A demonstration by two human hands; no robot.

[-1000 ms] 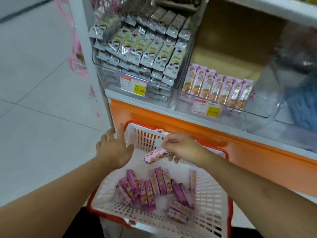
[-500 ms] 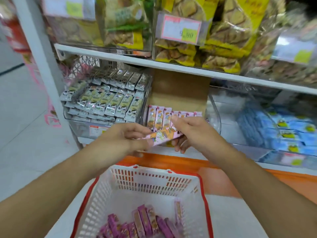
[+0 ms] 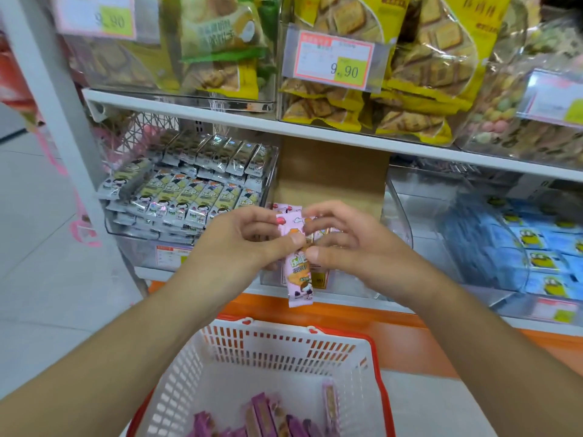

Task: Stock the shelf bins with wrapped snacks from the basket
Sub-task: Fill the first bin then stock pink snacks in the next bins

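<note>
Head | pink snack (image 3: 299, 275) hangs upright; both hands' fingers (image 3: 296, 239) pinch its top, seemingly

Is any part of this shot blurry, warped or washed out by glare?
Head view: shelf edges bow from wide-angle distortion; the top-left price tag is smeared while the middle one reads clearly; glare streaks the clear bin; the held pink snack is fairly sharp.
</note>
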